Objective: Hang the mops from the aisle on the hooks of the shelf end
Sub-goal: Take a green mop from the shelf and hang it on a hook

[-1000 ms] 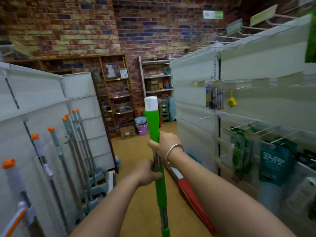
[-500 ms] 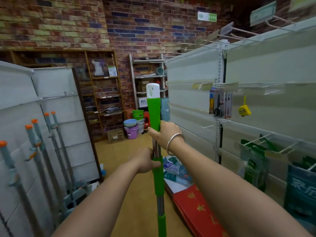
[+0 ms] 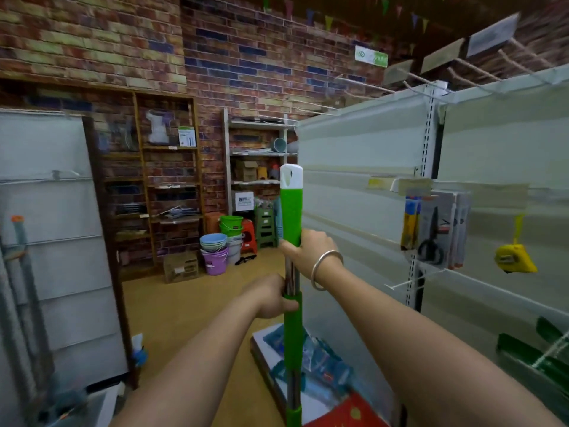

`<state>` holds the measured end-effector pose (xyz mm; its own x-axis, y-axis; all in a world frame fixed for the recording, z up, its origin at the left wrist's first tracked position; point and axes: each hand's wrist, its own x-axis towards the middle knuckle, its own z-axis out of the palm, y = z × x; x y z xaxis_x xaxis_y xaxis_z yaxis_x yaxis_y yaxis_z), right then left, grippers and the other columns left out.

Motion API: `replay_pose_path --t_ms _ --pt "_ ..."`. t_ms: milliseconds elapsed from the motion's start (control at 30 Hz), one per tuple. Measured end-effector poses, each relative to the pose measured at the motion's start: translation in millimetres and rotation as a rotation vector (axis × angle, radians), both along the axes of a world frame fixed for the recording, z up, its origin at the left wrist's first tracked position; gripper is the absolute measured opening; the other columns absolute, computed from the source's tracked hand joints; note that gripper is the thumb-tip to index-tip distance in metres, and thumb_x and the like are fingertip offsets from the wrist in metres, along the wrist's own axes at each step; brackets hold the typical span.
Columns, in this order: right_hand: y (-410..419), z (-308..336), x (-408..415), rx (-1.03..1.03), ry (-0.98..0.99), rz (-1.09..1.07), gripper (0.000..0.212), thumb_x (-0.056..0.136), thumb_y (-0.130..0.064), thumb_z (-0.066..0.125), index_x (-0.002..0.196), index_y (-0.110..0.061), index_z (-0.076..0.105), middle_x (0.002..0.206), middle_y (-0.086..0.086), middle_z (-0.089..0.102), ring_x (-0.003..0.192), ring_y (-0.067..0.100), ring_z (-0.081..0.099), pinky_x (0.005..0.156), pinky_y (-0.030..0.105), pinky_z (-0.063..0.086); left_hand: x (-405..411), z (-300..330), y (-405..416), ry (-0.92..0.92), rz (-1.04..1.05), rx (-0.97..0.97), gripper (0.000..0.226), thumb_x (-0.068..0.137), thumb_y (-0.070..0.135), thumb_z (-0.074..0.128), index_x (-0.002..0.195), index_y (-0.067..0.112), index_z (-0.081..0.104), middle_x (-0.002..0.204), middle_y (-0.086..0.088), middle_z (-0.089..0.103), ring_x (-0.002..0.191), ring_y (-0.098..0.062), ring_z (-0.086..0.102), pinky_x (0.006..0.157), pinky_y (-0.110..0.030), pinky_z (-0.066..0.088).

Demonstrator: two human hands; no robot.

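Both hands' grip holds the mop (image 3: 291,217) upright, white cap topmost.

Mop handle (image 3: 291,208) matt green plastic, shaft seemingly bare metal

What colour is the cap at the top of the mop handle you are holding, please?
White, above a green grip; the cap shows clearly in the head view.

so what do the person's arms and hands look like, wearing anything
Both forearms are bare, with no sleeves and no gloves in view. The right hand has a plain silver-coloured metal bangle round the wrist. The left hand and its wrist show no jewellery, watch or markings.
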<state>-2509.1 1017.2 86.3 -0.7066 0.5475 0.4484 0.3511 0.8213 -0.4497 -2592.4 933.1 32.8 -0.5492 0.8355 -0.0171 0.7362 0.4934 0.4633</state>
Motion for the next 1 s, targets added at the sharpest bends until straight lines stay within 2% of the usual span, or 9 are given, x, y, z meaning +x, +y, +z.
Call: replay_pose_path --t_ms 167,333,433,533,700,767,833,1000 --pt "70.7 -1.1 -65.3 0.012 -0.028 -0.092 0.038 0.086 -0.051 0.048 0.079 -0.014 0.055 0.075 0.008 0.055 0.070 0.030 0.053 0.061 0.030 0.038 -64.5 2.0 72.2 -0.069 -0.074 0.023 0.020 0.085 0.027 0.065 0.101 0.017 0.058 0.079 0.003 0.061 0.079 -0.017 0.064 0.071 -0.032 0.053" --pt "129.7 2.3 -129.3 0.017 -0.042 -0.157 0.037 0.085 -0.050 0.049 0.073 -0.015 0.054 0.075 0.010 0.058 0.077 0.032 0.061 0.064 0.034 0.046 -137.2 4.2 139.7 -0.093 -0.193 0.045 0.014 0.083 0.021 0.067 0.092 0.012 0.061 0.081 -0.001 0.063 0.077 -0.021 0.068 0.070 -0.034 0.057" --pt "162.4 8.4 -167.8 0.033 -0.028 -0.216 0.036 0.085 -0.048 0.050 0.067 -0.017 0.051 0.078 0.012 0.061 0.079 0.033 0.063 0.067 0.036 0.049 -180.3 12.2 178.3 -0.092 -0.262 0.035 0.011 0.083 0.020 0.068 0.090 0.016 0.060 0.084 -0.002 0.064 0.073 -0.017 0.066 0.067 -0.029 0.057" --pt "194.7 22.6 -198.9 0.028 -0.010 -0.275 0.040 0.086 -0.048 0.049 0.060 -0.018 0.045 0.073 0.011 0.056 0.072 0.032 0.057 0.063 0.035 0.045 -215.1 29.7 217.0 -0.053 -0.342 0.028 0.013 0.084 0.024 0.067 0.092 0.017 0.061 0.085 -0.001 0.066 0.075 -0.015 0.067 0.071 -0.030 0.056" --pt "248.4 46.4 -228.1 0.012 0.043 -0.398 0.039 0.086 -0.045 0.050 0.063 -0.014 0.049 0.070 0.010 0.055 0.067 0.029 0.053 0.061 0.034 0.041 -250.4 56.5 280.2 -0.040 -0.470 0.038 0.016 0.085 0.020 0.065 0.098 0.009 0.063 0.077 0.000 0.064 0.064 -0.012 0.063 0.058 -0.021 0.052" --pt "267.8 54.3 -235.0 0.014 0.070 -0.470 0.040 0.084 -0.046 0.050 0.057 -0.017 0.044 0.070 0.010 0.055 0.067 0.030 0.052 0.059 0.033 0.039 -259.4 66.4 305.5 -0.025 -0.513 0.038 0.024 0.085 0.018 0.064 0.104 0.003 0.065 0.086 -0.008 0.070 0.070 -0.018 0.067 0.068 -0.029 0.057" --pt "285.8 63.3 -239.7 0.027 0.087 -0.537 0.039 0.084 -0.045 0.049 0.056 -0.018 0.042 0.070 0.010 0.055 0.068 0.030 0.053 0.059 0.032 0.039 -266.7 75.5 329.0 -0.026 -0.551 0.059 0.024 0.083 0.017 0.065 0.101 0.002 0.066 0.097 -0.018 0.072 0.078 -0.024 0.070 0.078 -0.036 0.058" --pt "328.1 78.4 -246.7 0.045 0.110 -0.648 0.039 0.084 -0.045 0.049 0.058 -0.017 0.044 0.066 0.007 0.053 0.065 0.030 0.053 0.058 0.031 0.039 -279.0 88.4 383.3 0.014 -0.640 0.095 0.011 0.082 0.019 0.064 0.086 0.008 0.063 0.092 -0.018 0.073 0.071 -0.021 0.067 0.078 -0.036 0.057"
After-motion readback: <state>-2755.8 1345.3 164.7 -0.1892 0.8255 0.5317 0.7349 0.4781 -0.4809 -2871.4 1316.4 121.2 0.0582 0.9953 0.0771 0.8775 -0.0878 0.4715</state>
